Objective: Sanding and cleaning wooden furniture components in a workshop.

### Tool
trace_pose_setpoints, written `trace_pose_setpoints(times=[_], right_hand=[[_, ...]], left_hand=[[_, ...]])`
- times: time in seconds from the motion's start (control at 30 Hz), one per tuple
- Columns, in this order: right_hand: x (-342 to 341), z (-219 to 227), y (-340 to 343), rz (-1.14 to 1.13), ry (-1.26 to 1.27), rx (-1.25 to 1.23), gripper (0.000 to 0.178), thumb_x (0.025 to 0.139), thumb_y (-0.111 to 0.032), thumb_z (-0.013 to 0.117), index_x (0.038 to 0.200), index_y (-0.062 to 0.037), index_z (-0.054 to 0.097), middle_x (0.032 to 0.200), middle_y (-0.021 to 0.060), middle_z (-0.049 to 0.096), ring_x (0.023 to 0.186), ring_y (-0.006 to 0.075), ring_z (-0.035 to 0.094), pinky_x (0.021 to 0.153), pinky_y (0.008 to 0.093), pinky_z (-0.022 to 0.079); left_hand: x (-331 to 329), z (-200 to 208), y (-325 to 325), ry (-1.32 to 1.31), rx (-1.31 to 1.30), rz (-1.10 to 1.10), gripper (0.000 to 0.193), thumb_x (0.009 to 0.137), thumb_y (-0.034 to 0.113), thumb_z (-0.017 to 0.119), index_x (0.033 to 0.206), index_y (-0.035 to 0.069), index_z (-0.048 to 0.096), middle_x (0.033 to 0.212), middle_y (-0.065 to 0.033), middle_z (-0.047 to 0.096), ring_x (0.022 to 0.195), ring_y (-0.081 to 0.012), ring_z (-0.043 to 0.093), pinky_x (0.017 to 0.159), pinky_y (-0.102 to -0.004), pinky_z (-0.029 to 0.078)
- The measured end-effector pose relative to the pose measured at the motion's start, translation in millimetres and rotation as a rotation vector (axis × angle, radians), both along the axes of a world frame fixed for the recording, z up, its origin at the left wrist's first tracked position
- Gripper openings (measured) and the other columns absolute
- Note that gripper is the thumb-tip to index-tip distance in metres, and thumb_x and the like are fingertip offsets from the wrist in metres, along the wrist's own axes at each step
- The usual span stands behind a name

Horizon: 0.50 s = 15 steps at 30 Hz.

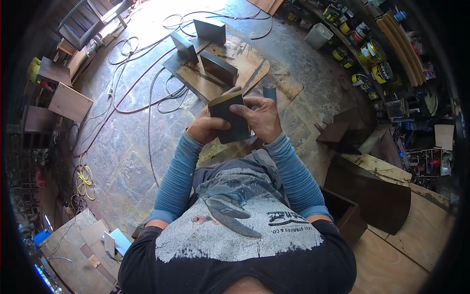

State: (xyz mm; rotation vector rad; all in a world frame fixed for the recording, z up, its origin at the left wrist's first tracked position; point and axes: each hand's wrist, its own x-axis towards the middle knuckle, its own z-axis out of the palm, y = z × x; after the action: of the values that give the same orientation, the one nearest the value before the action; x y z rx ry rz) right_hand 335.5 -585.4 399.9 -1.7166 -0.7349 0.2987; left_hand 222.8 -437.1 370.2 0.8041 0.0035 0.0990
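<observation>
Both my hands hold a small dark rectangular panel (227, 113) with a yellowish strip along its far edge. My left hand (206, 128) is closed on its left side, the thumb lying across the face. My right hand (264, 117) grips the right side, thumb pressed on the face and fingers bent behind it. Just beyond the right fingers shows a small dark flat piece (270, 93); whether they touch it I cannot tell. Ahead on the floor, several dark panels, one of them a dark board (219, 67), stand on edge on a stained plywood sheet (196, 84).
Hoses and cables (149, 105) snake over the floor at left, near a coiled yellow cord (84, 181). Brown wooden pieces (71, 102) stand farther left. Shelves with paint cans (372, 53) line the far right. A dark curved panel (369, 196) and an open wooden box (342, 213) sit close at my right.
</observation>
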Motion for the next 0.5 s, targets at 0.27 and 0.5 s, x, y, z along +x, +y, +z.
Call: trace_pose_setpoints(times=[0.27,0.5], right_hand=[[10.2,-21.6,-10.6,-0.04,0.358,0.097,0.026,0.085,-0.018,0.081,0.085,0.0069,0.073,0.072,0.0058,0.065,0.065,0.0105,0.058,0.059,0.0282,0.048],[16.5,-33.8,-15.1,-0.037,0.268,0.081,0.028,0.087,-0.019,0.08,0.081,0.0066,0.071,0.068,0.0037,0.063,0.065,0.0082,0.056,0.057,0.0286,0.047]], left_hand=[[5.9,-15.8,-0.8,0.294,0.207,0.21,0.043,0.091,0.024,0.074,0.122,-0.005,0.066,0.104,-0.0063,0.072,0.089,-0.0126,0.066,0.082,-0.0277,0.054],[13.1,-29.4,-8.5,0.337,0.253,0.307,0.041,0.101,0.035,0.063,0.107,-0.005,0.071,0.089,-0.0026,0.071,0.077,-0.0072,0.062,0.069,-0.0229,0.051]])
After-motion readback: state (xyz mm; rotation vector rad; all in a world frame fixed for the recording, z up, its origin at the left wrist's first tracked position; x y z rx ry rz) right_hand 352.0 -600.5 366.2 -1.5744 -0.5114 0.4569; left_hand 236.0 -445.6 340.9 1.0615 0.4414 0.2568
